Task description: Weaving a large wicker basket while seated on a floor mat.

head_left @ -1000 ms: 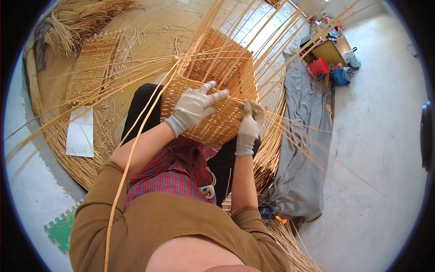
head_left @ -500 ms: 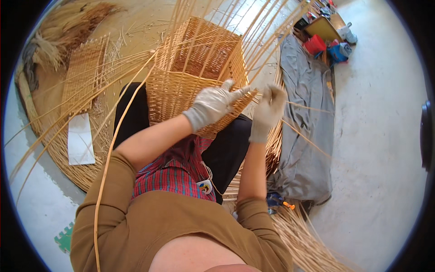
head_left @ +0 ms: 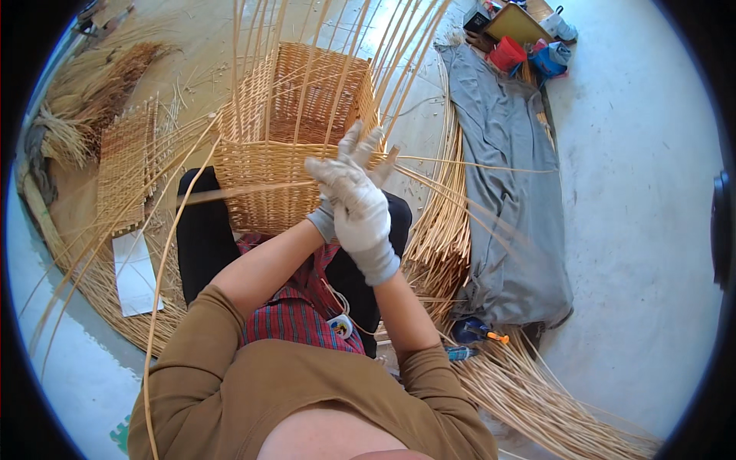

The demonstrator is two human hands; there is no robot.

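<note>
A square willow basket [head_left: 264, 188] leans against my knees, its upright stakes fanning out above the rim. My right hand [head_left: 360, 207], in a pale work glove, crosses in front of my left. Its fingers are closed on a willow rod [head_left: 249, 191], which runs leftward across the basket's near wall, blurred. Behind it, my gloved left hand [head_left: 371, 146] lies at the near right corner of the rim. Its visible fingers are spread; its palm is hidden by the right hand. Several loose rod ends [head_left: 452, 192] stick out rightward from that corner.
A woven panel [head_left: 123, 165] and a white sheet [head_left: 136, 272] lie at left, with long rods crossing nearby. Grey cloth [head_left: 502, 192] covers a long bundle at right. Cut rods [head_left: 529, 391] and an orange-tipped tool [head_left: 497, 337] lie below it. A red bucket [head_left: 507, 54] stands far right.
My right hand has swung leftward from beside the corner to across my left hand, bringing a rod over the basket's near side. The basket appears farther left and slightly lower in view.
</note>
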